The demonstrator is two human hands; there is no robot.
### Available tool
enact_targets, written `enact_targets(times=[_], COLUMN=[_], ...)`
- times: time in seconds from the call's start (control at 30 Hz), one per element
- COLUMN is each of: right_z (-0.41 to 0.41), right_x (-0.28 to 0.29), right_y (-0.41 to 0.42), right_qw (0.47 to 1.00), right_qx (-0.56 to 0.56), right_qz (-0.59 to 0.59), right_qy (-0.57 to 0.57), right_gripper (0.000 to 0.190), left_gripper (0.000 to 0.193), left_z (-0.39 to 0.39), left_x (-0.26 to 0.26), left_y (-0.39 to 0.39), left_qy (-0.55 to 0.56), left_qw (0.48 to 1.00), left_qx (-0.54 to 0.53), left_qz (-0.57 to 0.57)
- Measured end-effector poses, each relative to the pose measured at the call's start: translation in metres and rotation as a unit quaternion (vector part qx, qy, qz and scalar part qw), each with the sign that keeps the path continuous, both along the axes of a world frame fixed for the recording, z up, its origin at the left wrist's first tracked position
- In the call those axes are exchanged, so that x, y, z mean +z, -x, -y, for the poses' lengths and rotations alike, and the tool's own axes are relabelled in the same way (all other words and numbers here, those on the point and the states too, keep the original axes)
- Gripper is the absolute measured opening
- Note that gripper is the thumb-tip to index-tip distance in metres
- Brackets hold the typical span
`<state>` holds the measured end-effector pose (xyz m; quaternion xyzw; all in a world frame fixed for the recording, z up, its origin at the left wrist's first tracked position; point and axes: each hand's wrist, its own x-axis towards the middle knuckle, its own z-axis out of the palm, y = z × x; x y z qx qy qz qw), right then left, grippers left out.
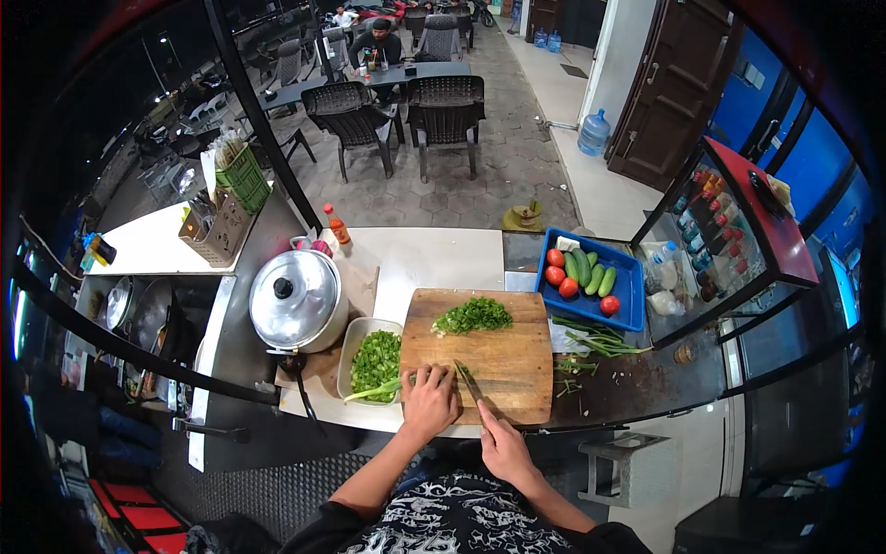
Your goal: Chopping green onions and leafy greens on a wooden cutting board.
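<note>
A wooden cutting board (pixel 512 353) lies before me on the counter. My left hand (pixel 429 400) presses green onions (pixel 374 392) onto its left part, their pale ends sticking out leftward over a plastic tub (pixel 342 370) of chopped green onion (pixel 376 356). In my right hand (pixel 502 440) is a kitchen knife (pixel 468 381), its blade pointing away from me, just right of my left fingers. A pile of chopped green onion (pixel 477 315) sits on the far part of the board. More whole green onions (pixel 602 339) lie right of the board, by a blue tray (pixel 626 311).
The blue tray holds tomatoes (pixel 555 275) and cucumbers (pixel 594 279). Left of the tub stands a lidded metal pot (pixel 297 305), with a sauce bottle (pixel 337 225) beyond it. A glass display case (pixel 734 235) with bottles stands at right. A person (pixel 377 52) sits at a table outside.
</note>
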<state>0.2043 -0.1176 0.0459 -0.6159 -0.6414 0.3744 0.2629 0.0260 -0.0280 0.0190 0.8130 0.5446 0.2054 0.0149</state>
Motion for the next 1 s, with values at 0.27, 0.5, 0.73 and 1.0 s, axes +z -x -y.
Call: enact_targets(times=[0.27, 0.5, 0.73, 1.0], right_z=[-0.001, 0.002, 0.004, 0.008], right_x=[-0.007, -0.009, -0.014, -0.023], right_y=[-0.001, 0.006, 0.021, 0.017], right_qw=[1.0, 1.0, 0.99, 0.994], right_qx=[-0.016, 0.011, 0.038, 0.022], right_qz=[0.009, 0.013, 0.134, 0.105], right_qy=[-0.002, -0.018, -0.01, 0.016], right_gripper=[0.054, 0.057, 0.066, 0.068], left_gripper=[0.05, 0.05, 0.048, 0.049], left_z=[0.005, 0.005, 0.006, 0.006], left_x=[-0.002, -0.004, -0.003, -0.004], left_y=[0.005, 0.005, 0.004, 0.002], left_qy=[0.038, 0.038, 0.034, 0.029], left_qw=[0.998, 0.997, 0.998, 0.999], left_qx=[-0.023, -0.02, -0.012, -0.003], left_qz=[0.046, 0.057, 0.049, 0.038])
